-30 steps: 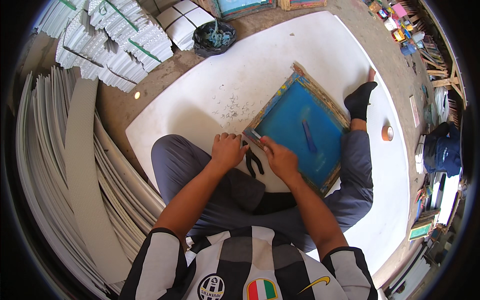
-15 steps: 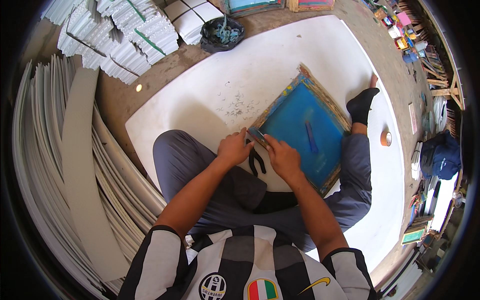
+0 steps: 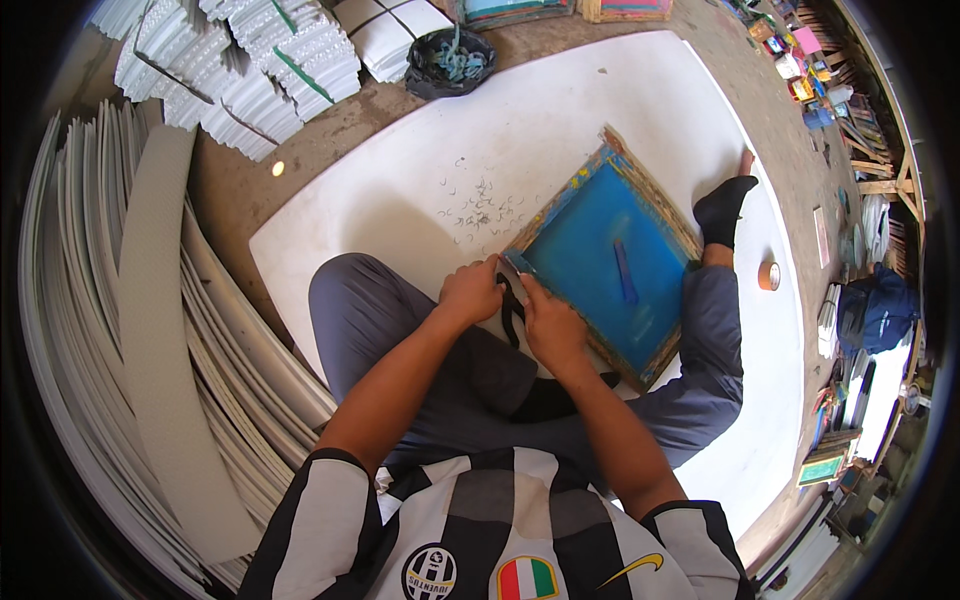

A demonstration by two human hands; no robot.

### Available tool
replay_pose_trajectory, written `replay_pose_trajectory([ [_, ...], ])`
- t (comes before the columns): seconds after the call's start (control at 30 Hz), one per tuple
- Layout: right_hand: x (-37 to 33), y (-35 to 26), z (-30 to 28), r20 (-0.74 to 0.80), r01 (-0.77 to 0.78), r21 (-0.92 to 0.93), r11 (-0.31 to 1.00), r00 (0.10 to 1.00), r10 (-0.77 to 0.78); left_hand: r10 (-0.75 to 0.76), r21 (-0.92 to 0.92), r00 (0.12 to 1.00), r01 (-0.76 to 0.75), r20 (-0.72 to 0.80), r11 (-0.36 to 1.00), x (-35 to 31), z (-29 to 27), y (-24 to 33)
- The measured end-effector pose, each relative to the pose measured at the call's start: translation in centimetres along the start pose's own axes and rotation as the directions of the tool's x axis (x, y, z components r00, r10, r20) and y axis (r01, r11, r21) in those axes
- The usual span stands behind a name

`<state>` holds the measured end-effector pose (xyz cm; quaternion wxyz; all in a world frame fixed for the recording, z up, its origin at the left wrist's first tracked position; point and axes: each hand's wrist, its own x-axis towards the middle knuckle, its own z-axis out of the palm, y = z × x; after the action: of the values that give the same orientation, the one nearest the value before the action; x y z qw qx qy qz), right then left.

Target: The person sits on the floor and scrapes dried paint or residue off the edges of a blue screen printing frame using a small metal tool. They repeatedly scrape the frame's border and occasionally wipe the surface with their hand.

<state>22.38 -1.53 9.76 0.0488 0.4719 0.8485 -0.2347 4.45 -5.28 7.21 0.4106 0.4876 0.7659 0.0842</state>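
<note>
A wooden screen-printing frame (image 3: 655, 197) with blue mesh lies tilted across the white board, its near-left corner between my hands. My left hand (image 3: 470, 293) is closed at that corner, fingertips against the wood. My right hand (image 3: 553, 325) is closed just to its right, index finger stretched toward the same corner; what it pinches there is hidden. Black-handled pliers (image 3: 511, 315) lie between my hands, partly covered by the right one. A narrow dark-blue strip (image 3: 625, 272) rests on the mesh. Beyond my left hand, small curved bits (image 3: 482, 212) are scattered on the board.
My crossed legs border the white board (image 3: 400, 185). Tape roll (image 3: 768, 276) sits at the right. Black bag (image 3: 450, 65) with bluish scraps stands beyond the far edge. Stacked white sheets (image 3: 255, 75) and tall bent sheets (image 3: 150, 350) line the left.
My right hand has shifted slightly left and down, closer to my left hand, covering more of the pliers. The frame stays in nearly the same place.
</note>
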Motion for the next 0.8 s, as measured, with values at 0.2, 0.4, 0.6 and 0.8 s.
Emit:
replay_pose_trajectory([
  [0.2, 0.4, -2.2, -1.1, 0.064, -0.091, -0.001, 0.996, 0.994, 0.091, 0.005, -0.043, 1.000, -0.006, -0.020, 0.999, 0.6, 0.5, -0.9],
  [0.4, 1.4, -2.3, -2.2, 0.071, -0.069, 0.024, 0.997, 0.995, 0.067, 0.033, -0.134, 0.999, -0.038, -0.043, 0.990, 1.3, 1.1, -1.5],
  [0.6, -0.4, -0.8, 1.2, 0.038, -0.146, 0.182, 0.972, 0.989, 0.142, 0.017, -0.314, 0.994, -0.051, -0.110, 0.948, 2.5, 1.0, -2.4],
  [0.8, -1.6, 0.7, 4.5, -0.116, -0.092, 0.556, 0.826, 0.976, 0.187, 0.020, -0.347, 0.983, -0.083, -0.181, 0.934, 2.7, 1.6, -2.3],
])
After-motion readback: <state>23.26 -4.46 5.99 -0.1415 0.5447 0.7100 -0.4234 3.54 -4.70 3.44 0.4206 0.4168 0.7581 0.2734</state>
